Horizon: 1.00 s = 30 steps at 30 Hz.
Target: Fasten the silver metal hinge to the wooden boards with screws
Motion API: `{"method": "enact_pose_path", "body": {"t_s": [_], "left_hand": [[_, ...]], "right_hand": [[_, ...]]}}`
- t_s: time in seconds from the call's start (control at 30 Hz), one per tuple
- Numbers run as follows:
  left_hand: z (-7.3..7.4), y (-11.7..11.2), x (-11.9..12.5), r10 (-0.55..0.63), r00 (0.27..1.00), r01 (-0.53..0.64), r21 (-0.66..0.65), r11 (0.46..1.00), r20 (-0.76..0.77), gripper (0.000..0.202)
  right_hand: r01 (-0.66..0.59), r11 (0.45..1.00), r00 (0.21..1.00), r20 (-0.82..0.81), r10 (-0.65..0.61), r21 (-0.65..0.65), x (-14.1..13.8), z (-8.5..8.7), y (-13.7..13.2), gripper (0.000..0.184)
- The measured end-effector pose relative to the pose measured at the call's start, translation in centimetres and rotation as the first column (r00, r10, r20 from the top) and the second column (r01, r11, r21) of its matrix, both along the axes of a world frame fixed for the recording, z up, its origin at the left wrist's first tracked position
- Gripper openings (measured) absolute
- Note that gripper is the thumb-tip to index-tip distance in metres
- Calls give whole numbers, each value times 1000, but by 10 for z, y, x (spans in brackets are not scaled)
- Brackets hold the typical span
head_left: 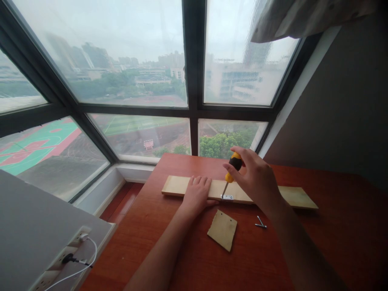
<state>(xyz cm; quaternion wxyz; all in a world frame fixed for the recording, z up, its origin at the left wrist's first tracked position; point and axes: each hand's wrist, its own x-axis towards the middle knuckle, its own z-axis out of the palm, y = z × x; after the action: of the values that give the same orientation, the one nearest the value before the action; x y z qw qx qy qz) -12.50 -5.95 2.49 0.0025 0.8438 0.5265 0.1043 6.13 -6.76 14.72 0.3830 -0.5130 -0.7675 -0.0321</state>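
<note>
A long pale wooden board (177,185) lies across the table. My left hand (197,194) grips it, with fingers over its top and thumb along the near edge. My right hand (257,173) is closed around the yellow and black handle of a screwdriver (235,163). The shaft slants down, and its tip meets a small metal bracket (227,197) at the board's near edge. Whether a screw sits under the tip is too small to tell. Nearer to me lie a small wooden piece (222,230) with two dark holes and a few loose screws (260,223).
The reddish-brown table (194,266) stands against large windows (139,133) with dark frames. At the lower left, a white cable (93,254) and a black plug (68,258) are in wall sockets. A grey curtain (291,20) hangs at the upper right.
</note>
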Motion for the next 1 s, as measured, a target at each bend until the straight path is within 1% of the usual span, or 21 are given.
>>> {"method": "enact_pose_path", "body": {"t_s": [0.1, 0.17, 0.23, 0.3, 0.33, 0.4, 0.47, 0.53, 0.6, 0.67, 0.73, 0.8, 0.9, 0.97, 1.0], "left_hand": [[0, 0, 0, -1, 1000, 1, -1, 1000, 2, 79], [0, 0, 1, 3, 1000, -3, -10, 1000, -1, 78], [0, 0, 1, 9, 1000, -10, -12, 1000, -5, 78], [0, 0, 0, 14, 1000, -14, -2, 1000, -5, 78], [-1, 0, 0, 16, 1000, -16, 4, 1000, -4, 78], [-2, 0, 0, 16, 1000, -16, 10, 1000, -2, 79], [-2, 0, 0, 10, 1000, -10, 9, 1000, 0, 80], [-3, 1, 0, 6, 1000, -6, 7, 1000, 5, 81], [-3, 1, 0, 7, 1000, -7, 8, 1000, 9, 81], [-2, 0, 0, 6, 1000, -6, 7, 1000, 11, 80], [-2, 0, 0, 4, 1000, -4, 5, 1000, 8, 80], [-1, 0, 0, 6, 1000, -6, 4, 1000, 5, 79], [0, 0, 0, 8, 1000, -8, -2, 1000, 4, 79], [0, 0, 0, 5, 1000, -5, -9, 1000, 3, 80], [1, 0, 0, 6, 1000, -6, -8, 1000, 1, 80]], "right_hand": [[1, 1000, 1000, -29, 0, 30, 0, 0, 0, 36], [-50, 999, 993, -101, 52, 20, -1, 1, -1, 40], [-130, 991, 977, -169, 130, 10, -2, 2, -2, 46], [-189, 982, 965, -182, 187, 2, -2, 3, -2, 44], [-193, 981, 967, -170, 191, 0, -2, 3, -2, 40], [-153, 988, 980, -126, 151, -4, -2, 3, -2, 32], [-84, 996, 993, -81, 84, 2, -1, 2, -1, 30], [-44, 999, 997, -59, 45, 14, 0, 2, -1, 29], [-54, 998, 995, -81, 55, 23, 0, 2, -2, 33], [-89, 996, 988, -122, 91, 18, -1, 3, -3, 41], [-97, 995, 987, -127, 96, 0, -1, 3, -3, 42], [-46, 999, 997, -70, 45, -16, -1, 2, -3, 39], [53, 999, 998, 17, -53, 4, -1, 1, -3, 39], [59, 998, 998, 11, -59, 19, -1, 1, -2, 37], [42, 999, 999, -12, -41, 18, -1, 2, -3, 37]]}}
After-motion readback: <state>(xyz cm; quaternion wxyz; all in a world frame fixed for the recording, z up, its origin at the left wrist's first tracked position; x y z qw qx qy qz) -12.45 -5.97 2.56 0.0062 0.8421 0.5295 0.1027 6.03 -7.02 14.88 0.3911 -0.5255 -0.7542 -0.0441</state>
